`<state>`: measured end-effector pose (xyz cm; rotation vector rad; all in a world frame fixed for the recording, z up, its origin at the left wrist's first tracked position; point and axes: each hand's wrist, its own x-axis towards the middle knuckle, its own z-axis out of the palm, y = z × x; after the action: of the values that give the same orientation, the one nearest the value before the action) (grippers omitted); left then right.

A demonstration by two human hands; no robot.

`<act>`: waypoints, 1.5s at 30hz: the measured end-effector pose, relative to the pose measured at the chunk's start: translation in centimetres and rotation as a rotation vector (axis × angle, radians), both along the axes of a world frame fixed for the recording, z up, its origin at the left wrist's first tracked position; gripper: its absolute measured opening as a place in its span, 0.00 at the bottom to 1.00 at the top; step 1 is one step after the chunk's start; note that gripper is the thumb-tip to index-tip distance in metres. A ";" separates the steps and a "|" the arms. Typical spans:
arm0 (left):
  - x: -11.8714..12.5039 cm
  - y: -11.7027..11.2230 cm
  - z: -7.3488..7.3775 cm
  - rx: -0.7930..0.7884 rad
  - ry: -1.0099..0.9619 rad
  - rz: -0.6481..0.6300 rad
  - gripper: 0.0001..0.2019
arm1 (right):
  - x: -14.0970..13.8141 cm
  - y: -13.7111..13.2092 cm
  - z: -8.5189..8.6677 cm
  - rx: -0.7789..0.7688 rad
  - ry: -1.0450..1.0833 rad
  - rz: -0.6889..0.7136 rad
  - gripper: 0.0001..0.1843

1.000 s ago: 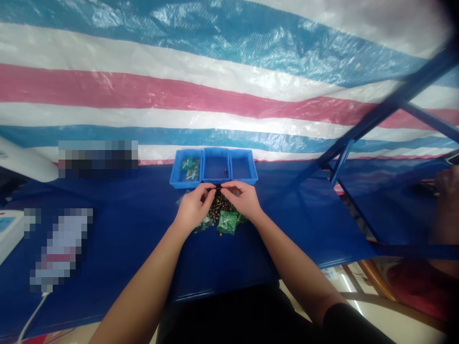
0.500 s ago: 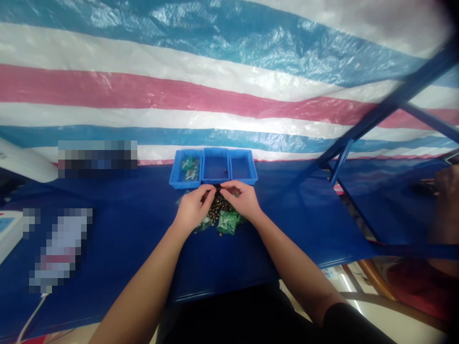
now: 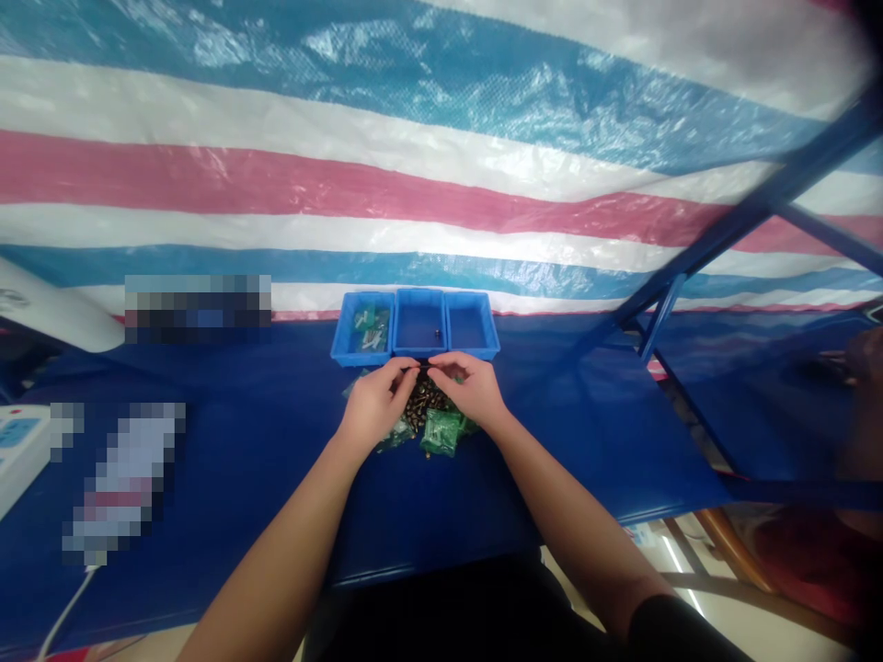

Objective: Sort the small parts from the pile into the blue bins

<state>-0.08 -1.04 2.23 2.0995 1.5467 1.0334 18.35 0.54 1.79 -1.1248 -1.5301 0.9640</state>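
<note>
My left hand [image 3: 376,395] and my right hand [image 3: 473,386] meet fingertip to fingertip just in front of the blue bins. Both are closed in a pinch on a small dark piece [image 3: 423,366], too small to name, held between them. Beneath the hands lies a heap of small brass-coloured metal parts [image 3: 420,405], partly covered by the fingers. A green plastic bag [image 3: 441,432] lies against the heap's near side, and a clear bag [image 3: 395,436] lies to its left.
Three blue bins stand in a row: the left bin [image 3: 338,345] holds small bags, the middle bin [image 3: 414,349] one small part, the right bin [image 3: 491,340] nothing visible. A white power strip [image 3: 24,441] lies left. A blue metal frame [image 3: 690,248] and a person's arm [image 3: 862,395] are right.
The view has shifted slightly, so everything sits a little lower and further right. Both hands keep their pinch on the small dark piece; the heap and bins look the same.
</note>
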 end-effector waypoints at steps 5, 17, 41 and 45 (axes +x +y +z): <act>0.0 0.0 0.2 -0.024 0.032 -0.012 0.14 | -0.1 0.0 -0.2 0.005 0.010 -0.001 0.12; -0.1 0.0 0.1 0.016 0.005 -0.018 0.14 | -0.1 0.1 -0.3 -0.008 0.023 -0.002 0.12; 0.0 0.1 -0.1 0.007 -0.014 -0.014 0.14 | -0.3 0.0 -0.1 -0.031 0.048 -0.011 0.11; -0.1 0.1 0.0 -0.035 0.012 -0.017 0.14 | -0.3 -0.1 -0.1 -0.019 0.035 0.005 0.11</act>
<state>-0.14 -0.92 2.19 2.0955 1.5389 0.9828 18.10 0.46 1.68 -1.1129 -1.4992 0.9982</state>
